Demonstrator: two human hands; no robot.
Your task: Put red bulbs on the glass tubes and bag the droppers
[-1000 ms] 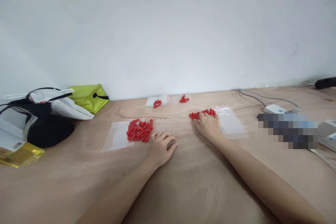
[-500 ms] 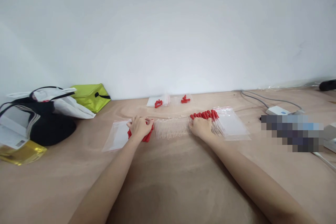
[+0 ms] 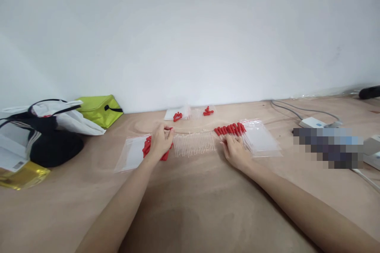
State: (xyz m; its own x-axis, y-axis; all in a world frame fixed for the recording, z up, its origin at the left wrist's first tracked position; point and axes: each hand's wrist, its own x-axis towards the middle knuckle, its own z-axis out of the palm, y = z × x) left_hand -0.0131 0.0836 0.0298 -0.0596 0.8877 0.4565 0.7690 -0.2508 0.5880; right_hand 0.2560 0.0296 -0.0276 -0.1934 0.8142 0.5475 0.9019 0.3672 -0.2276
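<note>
My left hand (image 3: pixel 161 142) is closed, pinching a small red cap between thumb and fingertips. Under and beside it lies a pile of red caps (image 3: pixel 147 147), partly hidden by the hand. My right hand (image 3: pixel 236 152) has curled fingers, with a thin white stick like a cotton swab (image 3: pixel 217 136) pointing up and left from its fingertips. Just beyond that hand, several red-capped sticks (image 3: pixel 230 129) lie side by side, their lower parts partly covered. Between the hands stretches a row of bare white cotton swabs (image 3: pixel 194 144).
Clear zip bags lie at the left (image 3: pixel 130 154) and right (image 3: pixel 264 138). Near the wall are small bags with red pieces (image 3: pixel 177 116). A green bag (image 3: pixel 101 110) and black cap (image 3: pixel 56 148) stand left; a power strip (image 3: pixel 313 122) with cables lies right.
My right hand has moved right and toward me, off the end of the swab row, uncovering more red caps. My left hand has risen slightly from the pile with a red cap.
</note>
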